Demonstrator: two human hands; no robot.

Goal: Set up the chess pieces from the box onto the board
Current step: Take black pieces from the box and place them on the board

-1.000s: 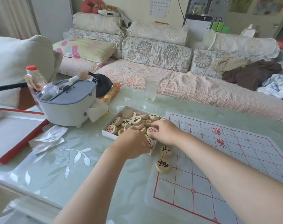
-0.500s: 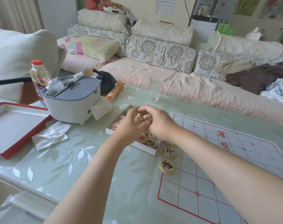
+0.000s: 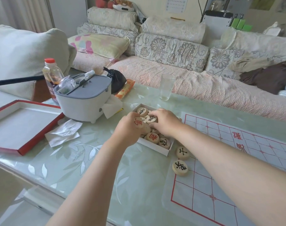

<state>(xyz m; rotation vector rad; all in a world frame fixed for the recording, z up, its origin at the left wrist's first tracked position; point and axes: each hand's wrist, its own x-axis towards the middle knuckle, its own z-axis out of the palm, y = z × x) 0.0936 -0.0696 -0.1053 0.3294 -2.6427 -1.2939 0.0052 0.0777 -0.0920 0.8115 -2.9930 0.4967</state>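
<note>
A white cardboard box (image 3: 157, 147) on the glass table holds several round wooden chess pieces with red or black characters. My left hand (image 3: 128, 127) is over the box's left side and holds a red-marked piece (image 3: 138, 122) in its curled fingers. My right hand (image 3: 165, 122) reaches into the box from the right, its fingertips on a black-marked piece (image 3: 151, 119). The white board with red grid lines (image 3: 237, 160) lies to the right. Two black-marked pieces (image 3: 182, 152) (image 3: 180, 167) sit at its left edge.
A grey-lidded white container (image 3: 85, 101) stands left of the box, with crumpled tissue (image 3: 64, 132) in front and a red-edged box lid (image 3: 16, 126) further left. A drinking glass (image 3: 166, 87) stands behind the box. A sauce bottle (image 3: 51, 75) is at the back left. A sofa runs behind the table.
Both hands have moved from the box's near corner further into the box. My left hand has lifted a red-marked piece, which now shows in its fingers.
</note>
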